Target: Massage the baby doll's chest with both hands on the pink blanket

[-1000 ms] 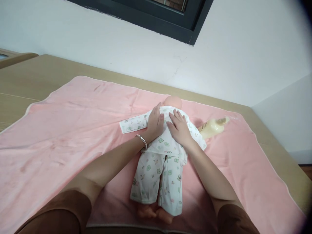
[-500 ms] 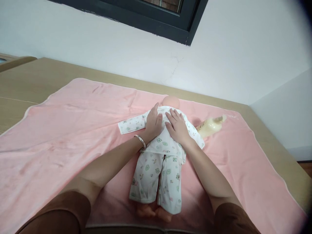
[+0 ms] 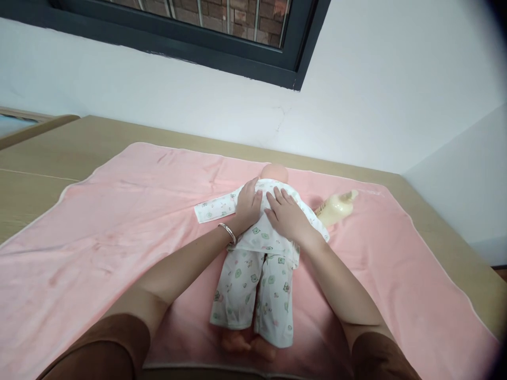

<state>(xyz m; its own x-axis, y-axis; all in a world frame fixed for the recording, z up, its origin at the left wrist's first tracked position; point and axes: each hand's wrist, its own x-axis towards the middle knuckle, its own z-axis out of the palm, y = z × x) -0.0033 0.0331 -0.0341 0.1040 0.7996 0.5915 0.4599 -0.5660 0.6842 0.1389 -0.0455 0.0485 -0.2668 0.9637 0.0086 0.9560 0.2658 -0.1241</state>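
A baby doll in white printed pyjamas lies on a pink blanket, head toward the wall, bare feet toward me. My left hand, with a silver bracelet at the wrist, rests flat on the doll's upper body, fingers stretched out. My right hand lies flat beside it on the shirt, fingers spread. One empty-looking sleeve sticks out to the left.
A cream baby bottle lies on the blanket to the right of the doll. The blanket covers a wooden table that stands against a white wall under a dark-framed window.
Both hands stay flat on the doll's upper body, shifting only slightly. The camera has tilted up, showing more of the window.
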